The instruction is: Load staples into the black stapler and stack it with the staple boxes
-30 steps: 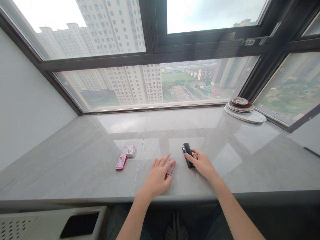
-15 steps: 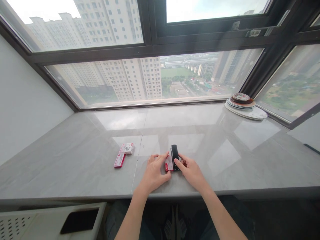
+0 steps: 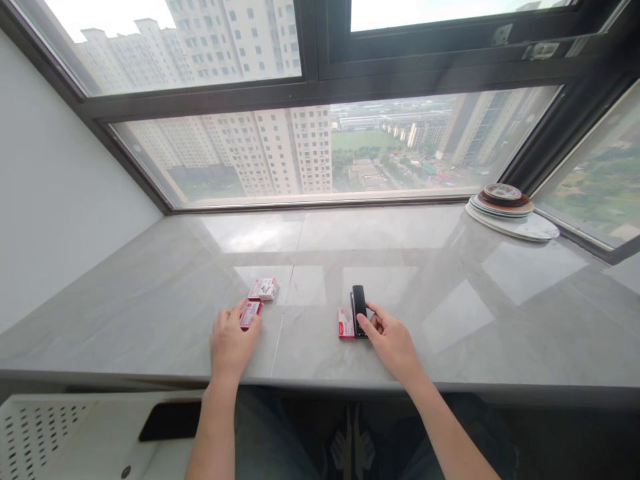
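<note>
My right hand (image 3: 393,339) grips a black stapler (image 3: 359,311) by its near part, thumb on the left side and fingers on the right. Touching the stapler's left side is a small red and white box (image 3: 345,323), flat on the counter. Over on the left, my left hand (image 3: 233,340) has its thumb and fingers around another red and white box (image 3: 251,316), which appears to rest on the counter. Just behind that one are a pink and white box (image 3: 255,289) and a small white box with a dark picture (image 3: 267,289).
A stack of plates (image 3: 510,210) stands in the far right corner of the grey stone counter (image 3: 315,353), by the dark-framed window (image 3: 270,203). Below the front edge at left is a pale perforated surface (image 3: 90,440) with a black phone-like slab (image 3: 170,421).
My left hand has left the box beside the stapler and moved left to a box of the other group, shifting it slightly. My right hand stays on the stapler. The view has turned slightly.
</note>
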The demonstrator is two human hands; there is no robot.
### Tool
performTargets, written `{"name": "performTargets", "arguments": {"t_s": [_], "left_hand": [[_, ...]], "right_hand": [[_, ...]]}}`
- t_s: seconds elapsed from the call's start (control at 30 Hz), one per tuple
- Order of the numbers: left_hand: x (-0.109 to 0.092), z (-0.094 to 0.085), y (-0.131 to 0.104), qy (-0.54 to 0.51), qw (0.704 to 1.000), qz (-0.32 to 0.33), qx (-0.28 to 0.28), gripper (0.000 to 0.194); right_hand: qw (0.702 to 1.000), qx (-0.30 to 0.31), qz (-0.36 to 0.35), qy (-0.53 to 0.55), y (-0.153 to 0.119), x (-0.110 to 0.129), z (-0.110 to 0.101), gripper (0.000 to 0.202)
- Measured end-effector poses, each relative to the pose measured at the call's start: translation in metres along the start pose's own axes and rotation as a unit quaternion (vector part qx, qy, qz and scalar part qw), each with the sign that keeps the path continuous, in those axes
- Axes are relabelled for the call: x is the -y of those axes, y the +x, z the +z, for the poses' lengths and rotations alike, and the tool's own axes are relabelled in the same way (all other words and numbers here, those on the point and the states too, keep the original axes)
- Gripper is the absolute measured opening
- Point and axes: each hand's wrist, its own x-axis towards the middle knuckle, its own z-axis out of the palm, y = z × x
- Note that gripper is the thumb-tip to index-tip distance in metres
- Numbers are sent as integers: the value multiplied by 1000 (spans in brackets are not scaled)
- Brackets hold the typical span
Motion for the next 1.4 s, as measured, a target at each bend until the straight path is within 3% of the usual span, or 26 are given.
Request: {"name": "performTargets", "arguments": {"t_s": [0.1, 0.27, 0.47, 0.6, 0.7, 0.93, 1.13, 1.2, 1.27, 1.37, 1.4], "left_hand": [[-2, -5, -11, -3, 992, 76, 97, 47], [-31, -12, -21, -97, 946, 185, 250, 65], [-94, 6, -16, -225, 918, 247, 212, 54], [-138, 15, -23, -223, 877, 331, 269, 52], [-150, 21, -29, -201, 875, 344, 275, 55], [-146, 31, -29, -200, 871, 349, 282, 63], [-141, 24, -31, -207, 870, 357, 270, 93], [-127, 17, -18, -208, 893, 331, 224, 75], [-103, 9, 8, -201, 931, 276, 130, 48], [-53, 2, 56, -169, 967, 184, 50, 47], [-36, 1, 70, -147, 976, 151, 54, 47]], "right_hand": [[1000, 0, 3, -6, 1, -1, 1, 58], [1000, 1, 2, -10, -1, -2, 2, 58], [1000, 0, -12, -10, -1, -3, 2, 56], [1000, 0, -20, -4, -2, -1, 0, 57], [1000, 6, -23, 2, -4, 1, -3, 57], [999, 27, -19, 4, -9, 4, -7, 59], [1000, 16, -13, -6, -7, 1, -3, 61], [1000, 13, -9, -5, -7, 0, -2, 62], [1000, 11, -6, -2, -8, 0, -2, 61], [1000, 9, -6, 0, -8, 1, -3, 60], [1000, 9, -6, 0, -9, 2, -3, 59]]}}
